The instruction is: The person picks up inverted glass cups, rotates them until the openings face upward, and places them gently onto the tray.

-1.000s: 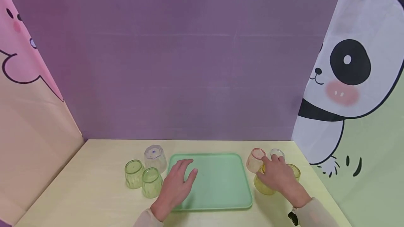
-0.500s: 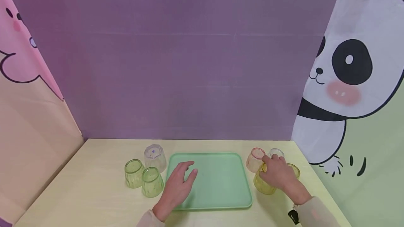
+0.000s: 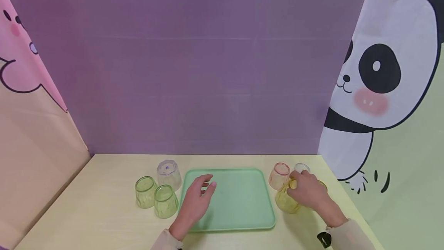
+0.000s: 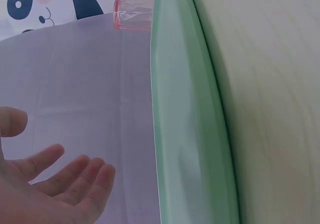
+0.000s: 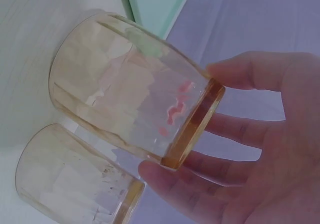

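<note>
An upside-down yellow glass stands to the right of the green tray, leaning slightly. My right hand grips it by its base from above; the right wrist view shows the thumb on one side of the glass and fingers on the other. A second yellow glass is close beside it, mostly hidden behind the hand in the head view. Over the tray's left part hovers my left hand, fingers spread loosely and holding nothing.
Behind the held glass are an upturned pink-rimmed glass and a clear one. Left of the tray stand two upturned green glasses and a larger clear, faceted glass. A purple backdrop rises beyond the table.
The yellow glass in my right hand has tipped slightly, its mouth toward the tray. My left hand stays over the tray, with only a small shift of its fingers.
</note>
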A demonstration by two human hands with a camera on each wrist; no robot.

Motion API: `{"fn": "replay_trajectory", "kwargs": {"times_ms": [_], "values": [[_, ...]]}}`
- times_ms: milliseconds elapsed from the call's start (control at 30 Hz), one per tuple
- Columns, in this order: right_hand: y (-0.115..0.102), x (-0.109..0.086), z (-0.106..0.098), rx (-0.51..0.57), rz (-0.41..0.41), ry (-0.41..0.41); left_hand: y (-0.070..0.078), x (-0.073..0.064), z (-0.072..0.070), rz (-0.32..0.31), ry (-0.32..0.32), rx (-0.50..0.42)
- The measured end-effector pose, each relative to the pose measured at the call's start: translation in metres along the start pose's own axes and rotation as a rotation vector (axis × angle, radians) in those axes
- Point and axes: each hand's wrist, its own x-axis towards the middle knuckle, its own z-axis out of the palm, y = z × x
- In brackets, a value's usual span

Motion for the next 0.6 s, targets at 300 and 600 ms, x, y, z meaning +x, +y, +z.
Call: {"fn": "replay_trajectory", "kwargs": {"times_ms": [300,600], "values": [[0.009,-0.002,0.000,0.072,-0.036,0.032,0.004,0.003,0.008,-0.044,-0.019,-0.128],[0.012,-0.005,-0.002,0.162,-0.047,0.082,0.007,0.006,0.014,-0.050,-0.017,-0.176]]}}
